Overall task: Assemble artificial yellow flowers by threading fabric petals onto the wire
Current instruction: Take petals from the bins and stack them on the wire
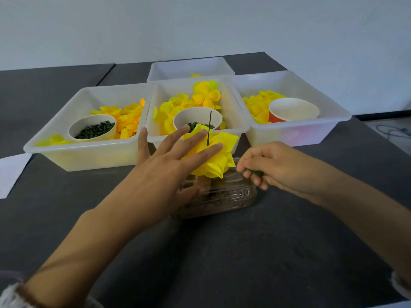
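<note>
Petals [213, 152] on wire [209, 127] under splayed L hand [169, 161] fingers; R hand [266, 167] fingers curled w/ green bits [258, 173].

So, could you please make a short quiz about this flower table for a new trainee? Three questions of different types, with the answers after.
1. True or false: the wire stands up through the yellow flower.
2. How many paper cups visibly contain small dark green pieces?
3. Which hand pinches a small green piece? A) left B) right C) neither

Key
1. True. The left hand lies on the petals with straight fingers.
2. Two: the left cup and the middle cup. The orange cup shows no contents from this angle.
3. B, the right hand.
</note>
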The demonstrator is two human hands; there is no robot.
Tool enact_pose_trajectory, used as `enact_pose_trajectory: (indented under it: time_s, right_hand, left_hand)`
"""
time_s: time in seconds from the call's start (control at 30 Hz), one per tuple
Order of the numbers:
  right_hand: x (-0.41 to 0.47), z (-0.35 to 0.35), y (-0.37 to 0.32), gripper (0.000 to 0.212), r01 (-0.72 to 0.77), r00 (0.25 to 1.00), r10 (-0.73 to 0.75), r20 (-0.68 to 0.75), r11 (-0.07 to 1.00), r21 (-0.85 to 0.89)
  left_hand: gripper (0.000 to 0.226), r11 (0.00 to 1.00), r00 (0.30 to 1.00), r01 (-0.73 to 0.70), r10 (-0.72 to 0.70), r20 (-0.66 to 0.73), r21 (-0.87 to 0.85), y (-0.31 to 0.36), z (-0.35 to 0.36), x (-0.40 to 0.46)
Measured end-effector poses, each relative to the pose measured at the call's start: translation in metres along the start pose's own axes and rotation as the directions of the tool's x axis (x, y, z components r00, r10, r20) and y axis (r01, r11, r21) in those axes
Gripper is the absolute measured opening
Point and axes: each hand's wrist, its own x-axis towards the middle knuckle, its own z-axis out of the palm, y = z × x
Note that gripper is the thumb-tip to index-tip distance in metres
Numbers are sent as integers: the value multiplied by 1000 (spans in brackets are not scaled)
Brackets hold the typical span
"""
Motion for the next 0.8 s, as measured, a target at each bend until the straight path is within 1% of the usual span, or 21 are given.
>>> enact_pose_trajectory:
  time_s: [0.07,0.13,0.2,0.27,0.33,0.4,0.47,0.57,0.63,0.73,0.8]
  right_hand:
    - [3,0,3,32,-28,999,31,-42,997,77]
    - [4,-3,4,34,-69,996,79,-31,965,252]
    - [4,-10,2,36,-78,996,88,-5,913,400]
    - [3,-17,-3,38,-32,999,48,-22,877,480]
    - [5,-23,-12,34,46,997,-11,-75,881,470]
    - [11,-26,-26,22,136,984,-77,-163,911,389]
    - [21,-25,-41,14,229,951,-159,-264,939,257]
    - [36,-18,-62,12,357,880,-306,-364,931,78]
    - [45,-8,-72,14,420,823,-419,-383,903,-85]
    - [58,10,-76,19,434,764,-554,-330,820,-372]
    - [63,19,-76,21,443,744,-601,-293,771,-458]
  left_hand:
    - [82,1000,1000,-11,11,-10,6,-1,3,0]
    - [81,1000,999,-15,15,-28,6,-2,4,0]
    - [79,1000,998,-17,16,-53,-16,-1,7,1]
    - [79,999,998,-12,9,-67,-38,0,10,0]
    - [80,999,997,-2,-2,-77,-53,0,14,-1]
    - [78,998,996,0,-6,-88,-70,1,16,-2]
    - [75,996,995,2,-11,-103,-88,2,18,-2]
    - [74,993,992,8,-23,-122,-121,3,22,-3]
    - [74,991,991,12,-30,-131,-132,4,25,-3]
    - [74,987,987,13,-38,-154,-158,4,31,-3]
    - [75,985,985,15,-44,-168,-172,4,34,-3]
